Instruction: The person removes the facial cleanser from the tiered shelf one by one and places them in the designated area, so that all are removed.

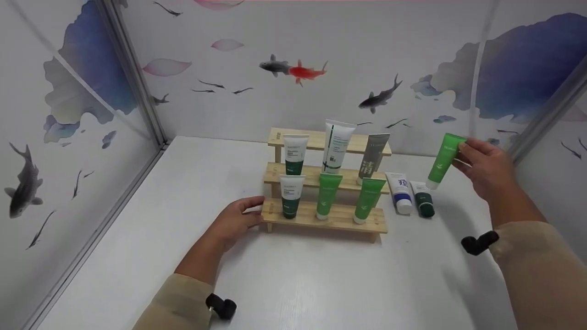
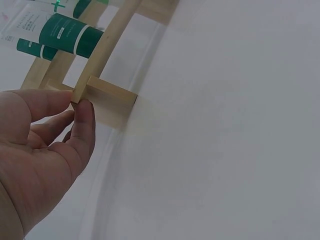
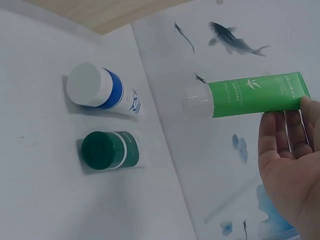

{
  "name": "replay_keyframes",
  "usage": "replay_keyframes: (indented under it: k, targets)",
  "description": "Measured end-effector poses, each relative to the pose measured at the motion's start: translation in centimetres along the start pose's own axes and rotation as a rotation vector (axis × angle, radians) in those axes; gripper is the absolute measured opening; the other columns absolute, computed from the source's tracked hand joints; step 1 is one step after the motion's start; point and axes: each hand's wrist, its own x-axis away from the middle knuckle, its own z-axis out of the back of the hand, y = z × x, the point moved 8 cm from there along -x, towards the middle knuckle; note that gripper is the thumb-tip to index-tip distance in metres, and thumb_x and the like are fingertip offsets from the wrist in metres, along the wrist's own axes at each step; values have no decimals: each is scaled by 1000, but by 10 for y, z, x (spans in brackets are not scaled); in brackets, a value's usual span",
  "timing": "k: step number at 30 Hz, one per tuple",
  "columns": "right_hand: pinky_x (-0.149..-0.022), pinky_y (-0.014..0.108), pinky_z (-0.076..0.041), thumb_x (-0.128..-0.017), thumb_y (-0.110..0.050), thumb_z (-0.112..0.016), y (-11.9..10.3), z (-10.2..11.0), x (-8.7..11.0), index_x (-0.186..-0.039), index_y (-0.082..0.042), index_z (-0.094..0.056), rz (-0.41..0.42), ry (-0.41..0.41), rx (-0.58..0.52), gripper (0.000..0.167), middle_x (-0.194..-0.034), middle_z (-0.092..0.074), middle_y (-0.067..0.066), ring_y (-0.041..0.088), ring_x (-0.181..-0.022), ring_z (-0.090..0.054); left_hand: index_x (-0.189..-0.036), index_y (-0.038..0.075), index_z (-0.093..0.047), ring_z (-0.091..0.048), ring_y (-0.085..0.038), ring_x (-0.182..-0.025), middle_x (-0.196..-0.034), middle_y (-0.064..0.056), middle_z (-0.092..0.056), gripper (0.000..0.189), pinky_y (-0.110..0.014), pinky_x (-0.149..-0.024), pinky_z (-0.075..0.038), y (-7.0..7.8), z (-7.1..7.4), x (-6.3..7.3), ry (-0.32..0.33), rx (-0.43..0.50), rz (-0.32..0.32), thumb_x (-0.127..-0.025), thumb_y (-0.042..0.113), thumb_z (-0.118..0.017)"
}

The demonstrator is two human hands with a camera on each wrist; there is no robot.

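Note:
My right hand (image 1: pixel 488 167) grips a green squeeze tube (image 1: pixel 444 160) by its flat crimped end, white cap pointing down, raised above the table at the right. With thumb and fingers, my left hand (image 1: pixel 236 222) pinches the left end of the lowest step of a wooden three-step display rack (image 1: pixel 337 223); the left wrist view shows the fingertips around the board's corner (image 2: pixel 80 92). Upright on the lowest step stand a white-and-green tube (image 1: pixel 291 197) and two green tubes (image 1: pixel 328 196). The middle step bears another white-and-green tube (image 1: pixel 296 153), a white tube (image 1: pixel 338 145) and a grey tube (image 1: pixel 373 158).
Right of the rack, a white tube with a blue band (image 1: pixel 400 192) and a white tube with a dark green cap (image 1: pixel 422 199) lie on the white table (image 1: pixel 293 284). White panels (image 1: pixel 321 27) painted with fish stand behind and at both sides.

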Motion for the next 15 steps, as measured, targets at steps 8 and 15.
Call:
replay_keyframes:
  k: [8,15]
  targets:
    - [-88,17,-62,-96,-38,-77,34,27,-9,-167,-12,-36,-108,50,46,86,-126,-58,-8,3,-106,-67,-153,17,-59,-63,-24,-137,-163,-6,-52,55,-42,-114,-54,-1,2,-2,0,18,-10,-100,4,-67]
    - [-85,17,-62,-100,-41,-73,68,45,-15,-168,-12,-34,-211,78,148,83,-120,-59,-11,3,-107,-63,-154,16,-59,-63,-24,-137,-163,-7,-52,56,-42,-115,-54,-2,1,-3,3,26,0,-100,1,-67]
